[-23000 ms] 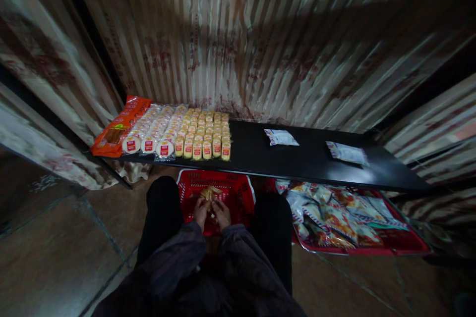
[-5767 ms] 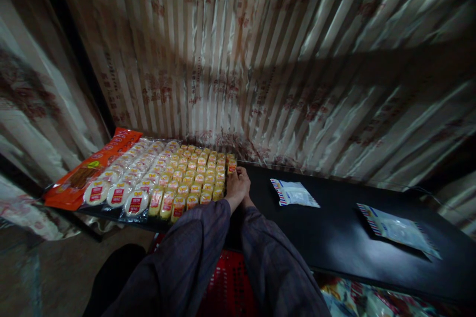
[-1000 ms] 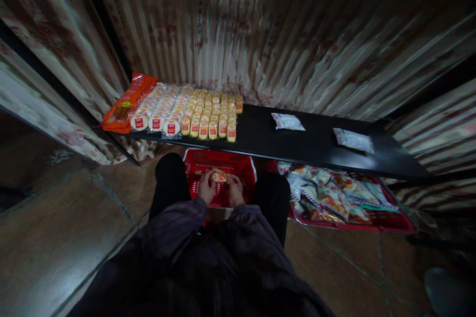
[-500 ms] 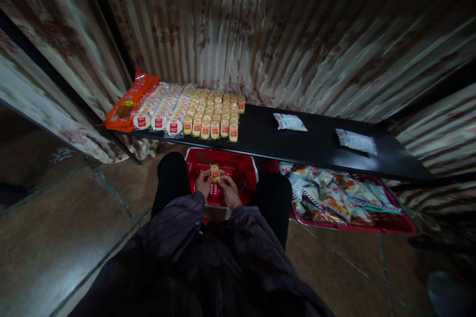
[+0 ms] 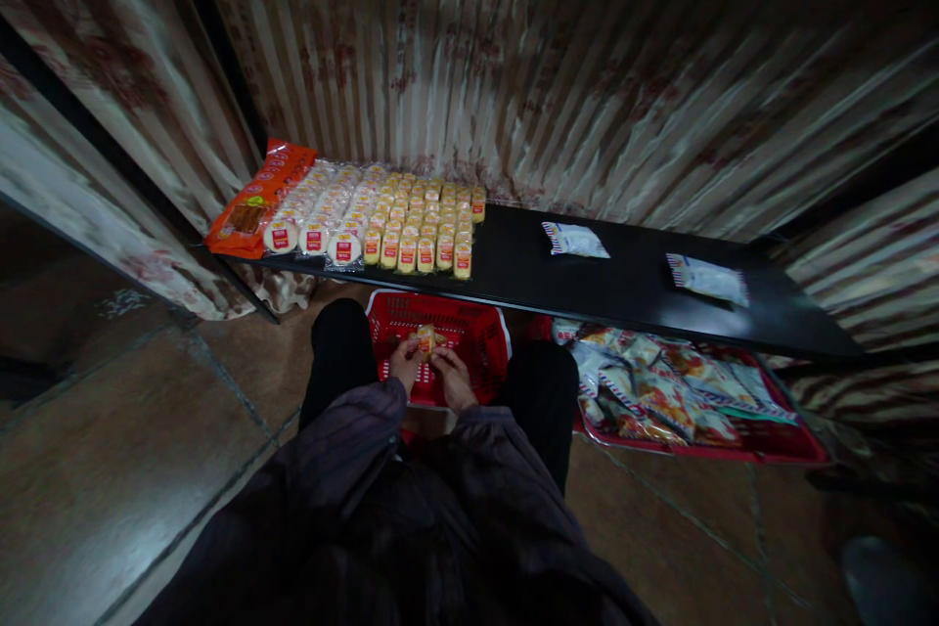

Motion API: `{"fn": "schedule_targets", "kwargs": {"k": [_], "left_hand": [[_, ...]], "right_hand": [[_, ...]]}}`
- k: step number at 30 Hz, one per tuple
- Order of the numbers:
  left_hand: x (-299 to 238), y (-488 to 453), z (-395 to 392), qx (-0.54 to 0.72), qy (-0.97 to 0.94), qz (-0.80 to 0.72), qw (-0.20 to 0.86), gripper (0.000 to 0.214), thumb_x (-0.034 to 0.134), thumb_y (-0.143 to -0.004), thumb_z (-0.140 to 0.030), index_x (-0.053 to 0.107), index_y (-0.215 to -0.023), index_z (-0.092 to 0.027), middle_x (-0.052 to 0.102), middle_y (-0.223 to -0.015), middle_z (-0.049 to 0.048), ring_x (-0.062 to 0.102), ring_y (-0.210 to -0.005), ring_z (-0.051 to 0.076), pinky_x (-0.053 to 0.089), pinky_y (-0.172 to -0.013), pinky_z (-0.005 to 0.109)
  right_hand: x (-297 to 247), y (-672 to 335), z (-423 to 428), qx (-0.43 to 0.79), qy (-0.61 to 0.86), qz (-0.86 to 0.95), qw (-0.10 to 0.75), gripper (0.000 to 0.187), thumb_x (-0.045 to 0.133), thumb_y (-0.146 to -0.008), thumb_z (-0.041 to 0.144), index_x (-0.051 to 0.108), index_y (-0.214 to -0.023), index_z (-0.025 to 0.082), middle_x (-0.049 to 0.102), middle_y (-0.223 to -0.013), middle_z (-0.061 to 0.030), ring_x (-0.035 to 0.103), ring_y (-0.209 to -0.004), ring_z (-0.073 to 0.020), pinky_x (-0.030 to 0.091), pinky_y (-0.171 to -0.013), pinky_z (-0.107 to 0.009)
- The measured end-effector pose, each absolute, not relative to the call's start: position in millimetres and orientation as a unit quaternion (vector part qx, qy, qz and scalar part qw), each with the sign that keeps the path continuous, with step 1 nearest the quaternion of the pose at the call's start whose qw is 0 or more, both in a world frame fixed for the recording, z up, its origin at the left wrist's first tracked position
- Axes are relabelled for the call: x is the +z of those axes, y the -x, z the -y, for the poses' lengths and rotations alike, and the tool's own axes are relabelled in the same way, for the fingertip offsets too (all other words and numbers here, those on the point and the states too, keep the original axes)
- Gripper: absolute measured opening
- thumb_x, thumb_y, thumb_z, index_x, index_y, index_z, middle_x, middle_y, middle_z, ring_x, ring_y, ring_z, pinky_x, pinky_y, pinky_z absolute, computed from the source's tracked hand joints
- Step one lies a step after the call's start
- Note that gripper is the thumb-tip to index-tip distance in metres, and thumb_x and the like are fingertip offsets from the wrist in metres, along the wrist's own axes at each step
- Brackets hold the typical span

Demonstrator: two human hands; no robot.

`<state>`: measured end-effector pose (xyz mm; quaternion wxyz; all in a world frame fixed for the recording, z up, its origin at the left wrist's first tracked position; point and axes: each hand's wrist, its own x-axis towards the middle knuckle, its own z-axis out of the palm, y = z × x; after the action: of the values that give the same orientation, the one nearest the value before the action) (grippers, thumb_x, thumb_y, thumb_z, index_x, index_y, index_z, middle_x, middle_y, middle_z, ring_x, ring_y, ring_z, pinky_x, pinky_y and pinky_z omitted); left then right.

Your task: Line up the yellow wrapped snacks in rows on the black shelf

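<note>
Between my knees, over a red plastic basket (image 5: 485,352), I hold a small wrapped snack cake (image 5: 425,338) with a yellow body and a red-orange label. My left hand (image 5: 405,362) is closed on its left side. The fingers of my right hand (image 5: 452,376) pinch it from the lower right. Rows of like yellow wrapped cakes (image 5: 425,254) stand on the black shelf (image 5: 506,259) just beyond the basket. To their left are rows of round white wrapped cakes (image 5: 312,237) with red labels.
An orange snack bag (image 5: 256,201) lies at the shelf's left end. Two white packets (image 5: 576,240) lie apart on its right half. Below right, another red basket (image 5: 796,445) holds several snack packets (image 5: 664,391). A striped curtain (image 5: 469,49) hangs behind, with dark metal posts (image 5: 212,29).
The cake has tilted and turned slightly between my fingers. My left hand has shifted a little to the right; the shelf goods look the same.
</note>
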<state>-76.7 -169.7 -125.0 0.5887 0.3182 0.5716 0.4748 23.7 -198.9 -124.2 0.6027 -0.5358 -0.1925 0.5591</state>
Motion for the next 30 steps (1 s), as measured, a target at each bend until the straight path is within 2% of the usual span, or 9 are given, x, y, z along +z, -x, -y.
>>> {"fn": "schedule_targets", "kwargs": {"k": [11, 17, 22, 27, 30], "left_hand": [[-124, 76, 172, 0.466, -0.309, -0.586, 0.586, 0.026, 0.071, -0.07, -0.015, 0.067, -0.095, -0.013, 0.071, -0.101, 0.0078, 0.065, -0.098, 0.017, 0.045, -0.099, 0.033], [-132, 74, 171, 0.475, -0.3, -0.577, 0.593, 0.027, 0.068, -0.071, -0.016, 0.065, -0.098, -0.014, 0.069, -0.105, 0.0082, 0.064, -0.1, 0.017, 0.046, -0.098, 0.033], [-131, 74, 170, 0.464, -0.199, -0.554, 0.662, 0.027, 0.065, -0.073, -0.022, 0.064, -0.1, -0.015, 0.07, -0.096, 0.0081, 0.066, -0.092, 0.018, 0.051, -0.089, 0.033], [-124, 78, 173, 0.465, -0.13, -0.497, 0.721, 0.028, 0.063, -0.072, -0.017, 0.063, -0.1, -0.014, 0.07, -0.086, 0.0056, 0.067, -0.081, 0.014, 0.053, -0.082, 0.028], [-118, 79, 173, 0.445, -0.088, -0.513, 0.729, 0.03, 0.058, -0.074, -0.013, 0.062, -0.104, -0.016, 0.07, -0.082, 0.0046, 0.068, -0.076, 0.013, 0.054, -0.078, 0.027]], "right_hand": [[-120, -25, 200, 0.569, 0.536, 0.197, 0.591, 0.028, 0.08, -0.051, 0.032, 0.074, -0.076, 0.02, 0.073, -0.077, 0.0001, 0.064, -0.077, -0.0158, 0.047, -0.085, -0.032], [-112, -24, 200, 0.585, 0.522, 0.18, 0.594, 0.027, 0.08, -0.054, 0.032, 0.074, -0.076, 0.02, 0.073, -0.08, -0.0002, 0.065, -0.078, -0.0156, 0.048, -0.082, -0.029], [-104, -23, 200, 0.573, 0.521, 0.156, 0.613, 0.031, 0.081, -0.054, 0.031, 0.074, -0.083, 0.022, 0.074, -0.09, -0.0014, 0.065, -0.085, -0.018, 0.049, -0.077, -0.029], [-100, -23, 201, 0.584, 0.523, 0.16, 0.6, 0.034, 0.08, -0.055, 0.034, 0.073, -0.086, 0.022, 0.075, -0.094, -0.0029, 0.066, -0.091, -0.0194, 0.049, -0.074, -0.027], [-97, -23, 202, 0.585, 0.524, 0.173, 0.595, 0.035, 0.079, -0.055, 0.036, 0.073, -0.086, 0.022, 0.074, -0.099, -0.0045, 0.065, -0.098, -0.0221, 0.049, -0.072, -0.028]]}}
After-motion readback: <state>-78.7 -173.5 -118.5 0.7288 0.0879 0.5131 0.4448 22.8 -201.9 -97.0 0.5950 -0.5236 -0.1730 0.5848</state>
